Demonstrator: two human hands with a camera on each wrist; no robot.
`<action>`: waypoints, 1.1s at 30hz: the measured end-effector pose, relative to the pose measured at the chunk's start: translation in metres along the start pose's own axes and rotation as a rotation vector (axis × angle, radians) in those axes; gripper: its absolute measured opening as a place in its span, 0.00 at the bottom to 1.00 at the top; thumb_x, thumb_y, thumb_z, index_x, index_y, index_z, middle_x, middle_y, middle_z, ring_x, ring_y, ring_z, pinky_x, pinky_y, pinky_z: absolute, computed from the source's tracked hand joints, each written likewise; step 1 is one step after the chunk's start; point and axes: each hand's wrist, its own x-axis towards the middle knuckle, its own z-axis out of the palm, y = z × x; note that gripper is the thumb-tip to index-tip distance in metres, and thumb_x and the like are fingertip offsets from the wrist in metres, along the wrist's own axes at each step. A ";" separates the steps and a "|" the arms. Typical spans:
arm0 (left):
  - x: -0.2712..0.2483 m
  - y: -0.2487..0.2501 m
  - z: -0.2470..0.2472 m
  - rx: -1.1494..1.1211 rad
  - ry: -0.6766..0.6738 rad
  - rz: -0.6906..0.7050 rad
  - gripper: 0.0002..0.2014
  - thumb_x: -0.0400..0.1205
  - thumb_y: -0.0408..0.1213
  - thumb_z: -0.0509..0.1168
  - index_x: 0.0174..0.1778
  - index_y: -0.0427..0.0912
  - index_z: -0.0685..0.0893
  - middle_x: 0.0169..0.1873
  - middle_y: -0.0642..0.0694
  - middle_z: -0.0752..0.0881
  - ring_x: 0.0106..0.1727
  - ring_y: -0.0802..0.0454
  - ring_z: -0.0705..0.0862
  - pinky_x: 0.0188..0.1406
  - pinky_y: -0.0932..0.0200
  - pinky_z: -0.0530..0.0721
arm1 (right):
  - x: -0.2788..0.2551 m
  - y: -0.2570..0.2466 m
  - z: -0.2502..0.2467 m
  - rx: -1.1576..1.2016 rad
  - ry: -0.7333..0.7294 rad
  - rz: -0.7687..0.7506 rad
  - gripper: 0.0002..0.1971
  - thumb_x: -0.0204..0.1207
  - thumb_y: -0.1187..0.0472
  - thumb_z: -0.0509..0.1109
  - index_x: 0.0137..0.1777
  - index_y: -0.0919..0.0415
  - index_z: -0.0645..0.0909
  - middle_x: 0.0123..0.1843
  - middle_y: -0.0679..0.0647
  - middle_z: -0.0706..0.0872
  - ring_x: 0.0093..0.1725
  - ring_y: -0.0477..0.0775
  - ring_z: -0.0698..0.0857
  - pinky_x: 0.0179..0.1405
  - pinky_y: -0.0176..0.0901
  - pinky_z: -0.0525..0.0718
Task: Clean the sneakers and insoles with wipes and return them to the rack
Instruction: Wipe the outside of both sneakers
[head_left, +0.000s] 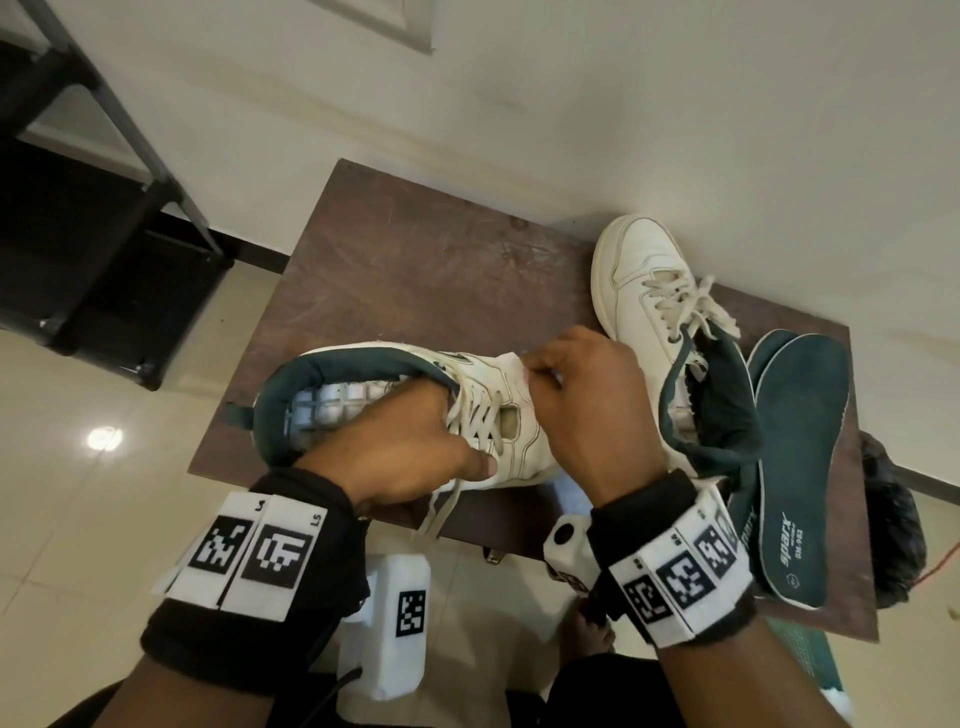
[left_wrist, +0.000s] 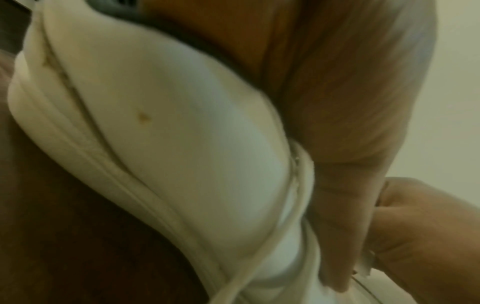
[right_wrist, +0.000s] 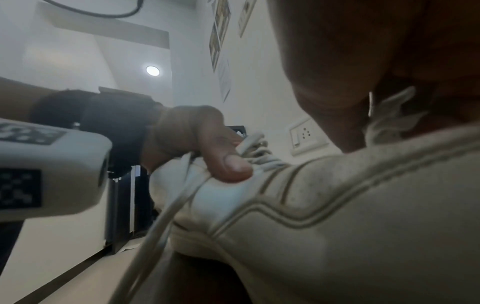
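A white sneaker (head_left: 498, 384) with a green collar lies on its side over the brown table (head_left: 415, 260), heel to the left. My left hand (head_left: 410, 447) grips it at the opening, fingers inside and thumb on the laced side (right_wrist: 228, 166). My right hand (head_left: 587, 410) presses a white wipe (head_left: 519, 366) onto the toe part, fingers curled round it. The same shoe's side (left_wrist: 168, 127) fills the left wrist view. A second white sneaker (head_left: 649, 280) stands at the right. Two green insoles (head_left: 800, 457) lie beside it.
A black shoe rack (head_left: 104, 249) stands on the floor at the left, beyond the table. A wall runs behind the table. A white device with a marker (head_left: 395, 623) hangs below my left wrist. A dark fluffy thing (head_left: 893, 519) sits past the table's right edge.
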 end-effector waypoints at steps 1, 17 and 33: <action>0.000 0.000 0.000 0.003 0.008 -0.001 0.21 0.72 0.39 0.76 0.61 0.56 0.84 0.53 0.63 0.88 0.56 0.60 0.85 0.64 0.52 0.81 | 0.001 -0.001 -0.002 -0.013 -0.025 -0.001 0.08 0.72 0.69 0.70 0.44 0.60 0.91 0.38 0.55 0.87 0.35 0.53 0.82 0.35 0.37 0.71; 0.000 0.006 -0.001 0.076 0.013 -0.046 0.23 0.71 0.40 0.76 0.63 0.57 0.82 0.55 0.62 0.86 0.57 0.58 0.84 0.63 0.51 0.82 | -0.015 0.008 -0.019 -0.031 -0.042 0.038 0.07 0.72 0.67 0.71 0.43 0.59 0.91 0.37 0.55 0.88 0.36 0.56 0.85 0.38 0.49 0.83; 0.002 0.006 -0.001 0.102 0.026 -0.092 0.23 0.71 0.44 0.75 0.63 0.54 0.83 0.56 0.59 0.86 0.58 0.55 0.83 0.64 0.49 0.80 | -0.026 0.019 -0.026 0.023 0.040 -0.012 0.06 0.70 0.71 0.72 0.36 0.62 0.89 0.35 0.55 0.87 0.32 0.54 0.84 0.34 0.48 0.84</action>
